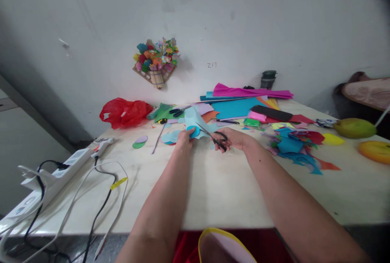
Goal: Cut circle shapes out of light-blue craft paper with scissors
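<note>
My left hand [186, 138] is closed on light blue paper [191, 116], with a darker blue round piece [193, 130] pinched against it. Black-handled scissors [219, 138] are in my right hand [233, 139], its fingers wrapped through the handles. Their blades reach left to the paper, close beside the blue round piece; whether they bite into it is too small to tell. Just left of my left hand lie light blue paper circles [171, 136]. Farther left, a lilac circle [141, 139] and a green circle [139, 145] lie partly overlapped.
A heap of paper scraps [289, 141] lies to the right, near toy fruit [355, 128]. Coloured sheets [234, 108] and a black phone-like slab [271, 113] are at the back. A red plastic bag [126, 112] stands back left; a power strip [65, 169] with cables runs along the left edge.
</note>
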The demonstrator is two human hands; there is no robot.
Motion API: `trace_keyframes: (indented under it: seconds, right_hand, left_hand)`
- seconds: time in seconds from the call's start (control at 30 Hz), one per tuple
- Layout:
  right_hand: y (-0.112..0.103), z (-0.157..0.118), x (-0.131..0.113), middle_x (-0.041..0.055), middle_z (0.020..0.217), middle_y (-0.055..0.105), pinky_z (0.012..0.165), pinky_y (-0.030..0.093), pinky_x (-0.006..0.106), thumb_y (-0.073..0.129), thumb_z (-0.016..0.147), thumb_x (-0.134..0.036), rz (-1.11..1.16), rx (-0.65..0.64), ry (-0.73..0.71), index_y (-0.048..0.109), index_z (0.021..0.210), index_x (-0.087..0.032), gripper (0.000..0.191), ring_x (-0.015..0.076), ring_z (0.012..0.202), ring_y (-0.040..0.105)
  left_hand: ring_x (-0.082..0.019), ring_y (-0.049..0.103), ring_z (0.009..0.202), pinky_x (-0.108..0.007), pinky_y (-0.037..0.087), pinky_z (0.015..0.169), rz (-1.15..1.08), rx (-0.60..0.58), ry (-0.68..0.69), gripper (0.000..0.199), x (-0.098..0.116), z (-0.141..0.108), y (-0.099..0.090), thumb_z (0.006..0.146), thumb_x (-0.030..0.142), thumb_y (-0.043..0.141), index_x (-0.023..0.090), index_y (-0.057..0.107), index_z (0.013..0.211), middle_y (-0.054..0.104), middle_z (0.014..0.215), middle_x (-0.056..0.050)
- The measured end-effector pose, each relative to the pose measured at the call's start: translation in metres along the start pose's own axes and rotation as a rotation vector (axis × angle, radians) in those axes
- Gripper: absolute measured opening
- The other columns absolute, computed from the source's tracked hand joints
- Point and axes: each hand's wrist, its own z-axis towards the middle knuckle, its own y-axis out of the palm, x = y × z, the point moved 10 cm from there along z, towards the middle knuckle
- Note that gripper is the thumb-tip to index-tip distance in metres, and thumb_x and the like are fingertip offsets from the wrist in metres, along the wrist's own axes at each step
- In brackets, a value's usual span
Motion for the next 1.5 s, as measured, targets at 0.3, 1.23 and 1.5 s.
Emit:
trace_keyframes:
  seconds: [0.3, 1.23, 1.5]
  right_hand:
    - [-0.001, -0.001, -0.001, 0.0058, 0.061, 0.071, 0.035, 0.032, 0.017, 0.062, 0.093, -0.047, -0.018, 0.039, 0.027, 0.061, 0.088, -0.014, 0.034, 0.0111, 0.041, 0.061]
    - [0.005, 0.016, 0.003, -0.0050, 0.048, 0.057, 0.031, 0.026, 0.017, 0.078, 0.086, -0.038, 0.033, 0.312, -0.009, 0.057, 0.075, -0.016, 0.032, 0.0071, 0.034, 0.050]
    - [0.006, 0.013, 0.000, -0.0058, 0.046, 0.055, 0.030, 0.024, 0.016, 0.074, 0.089, -0.023, 0.054, 0.322, 0.005, 0.058, 0.076, -0.016, 0.021, 0.0063, 0.032, 0.047]
  left_hand:
    - [-0.013, 0.062, 0.055, -0.025, 0.055, 0.059, -0.009, 0.020, -0.041, 0.020, -0.002, -0.004, 0.001, 0.071, -0.005, 0.070, 0.014, 0.062, 0.070, 0.066, 0.067, -0.003]
    - [-0.011, 0.060, 0.054, -0.023, 0.054, 0.059, 0.119, -0.005, -0.060, 0.021, -0.004, -0.008, 0.008, 0.068, 0.001, 0.074, 0.015, 0.061, 0.076, 0.065, 0.063, -0.001]
    - [-0.013, 0.064, 0.059, -0.025, 0.055, 0.063, 0.104, -0.002, -0.065, 0.021, -0.004, -0.003, 0.003, 0.069, 0.001, 0.074, 0.016, 0.063, 0.078, 0.067, 0.066, -0.002]
